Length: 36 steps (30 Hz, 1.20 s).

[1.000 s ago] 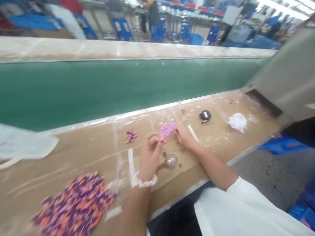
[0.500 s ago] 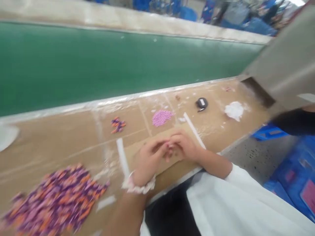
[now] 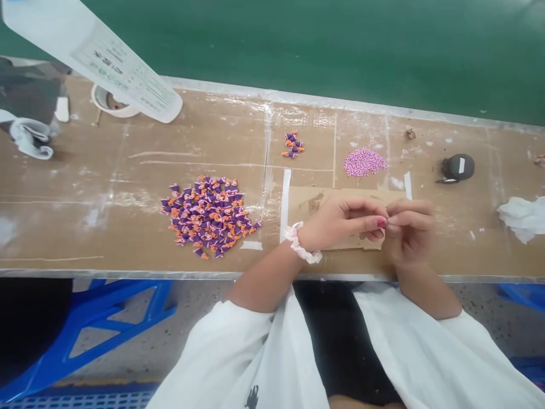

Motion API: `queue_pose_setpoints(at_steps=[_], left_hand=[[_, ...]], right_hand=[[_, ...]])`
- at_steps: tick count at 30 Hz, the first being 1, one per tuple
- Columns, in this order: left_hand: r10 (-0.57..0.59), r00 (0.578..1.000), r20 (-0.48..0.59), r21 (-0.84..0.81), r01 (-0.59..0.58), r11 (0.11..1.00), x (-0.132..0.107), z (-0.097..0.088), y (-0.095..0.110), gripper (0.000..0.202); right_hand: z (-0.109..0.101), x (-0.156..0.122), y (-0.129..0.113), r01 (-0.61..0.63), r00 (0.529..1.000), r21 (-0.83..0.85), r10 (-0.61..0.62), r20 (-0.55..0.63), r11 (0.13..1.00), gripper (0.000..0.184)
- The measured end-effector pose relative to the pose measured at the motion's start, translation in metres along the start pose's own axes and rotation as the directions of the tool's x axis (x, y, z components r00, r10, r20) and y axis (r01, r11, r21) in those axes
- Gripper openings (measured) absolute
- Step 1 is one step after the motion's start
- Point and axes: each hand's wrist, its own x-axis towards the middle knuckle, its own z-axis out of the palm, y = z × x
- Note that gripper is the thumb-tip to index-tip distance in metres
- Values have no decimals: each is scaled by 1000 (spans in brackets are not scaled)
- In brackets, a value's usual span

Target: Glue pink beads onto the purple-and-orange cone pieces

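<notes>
From the head camera, looking down on a long worktable covered in brown cardboard (image 3: 140, 142), a person's two bare hands meet over a tan cardboard sheet (image 3: 306, 199) at the near edge. The left hand (image 3: 347, 221), a ruffled white fabric band (image 3: 296, 245) on its wrist, reaches in from the left with thumb and forefinger drawn together; the right hand (image 3: 409, 230), slightly blurred, brings its curled fingertips up against them. Both grips are narrow, tip to tip, a hold that seems suited to something very small and needing fine control; whether a piece sits between the fingertips cannot be told. Just beyond the hands lies a loose heap of tiny pink beads (image 3: 364, 162), probably kept there for short reach. To its left is a small cluster of purple-and-orange figure-like pieces (image 3: 293, 145), and further left and nearer, a large mound of similar purple-and-orange pieces (image 3: 208, 216), apparently kept apart so the groups do not mix. A white tape strip (image 3: 285, 199) runs along the sheet's left edge, likely to hold it in place. On the right sit a round black object with a white label (image 3: 468, 170) and crumpled white tissue (image 3: 523, 218).
</notes>
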Motion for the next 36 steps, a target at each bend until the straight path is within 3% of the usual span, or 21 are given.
queue_pose_setpoints(at_steps=[7, 15, 19, 23, 31, 36], left_hand=[[25, 999, 34, -16, -25, 1000, -1, 3, 0, 36], [91, 996, -14, 68, -90, 994, -3, 8, 1, 40], [102, 995, -19, 152, -98, 984, -4, 7, 5, 42], [114, 993, -25, 199, -107, 974, -5, 6, 7, 40], [168, 986, 16, 219, -168, 961, -4, 4, 5, 38], [234, 971, 45, 216, -238, 947, -3, 1, -1, 23]], right_hand=[[-3, -2, 2, -37, 999, -9, 37, 33, 999, 8], [-4, -4, -1, -79, 996, -59, 81, 26, 995, 12], [-3, -1, -3, -46, 999, -46, 48, 27, 998, 22], [-4, 1, -2, 11, 999, -83, -7, 46, 996, 21], [-4, 3, -1, 41, 999, -49, -39, 32, 998, 17], [0, 9, -2, 50, 999, 98, -48, -23, 994, 20]])
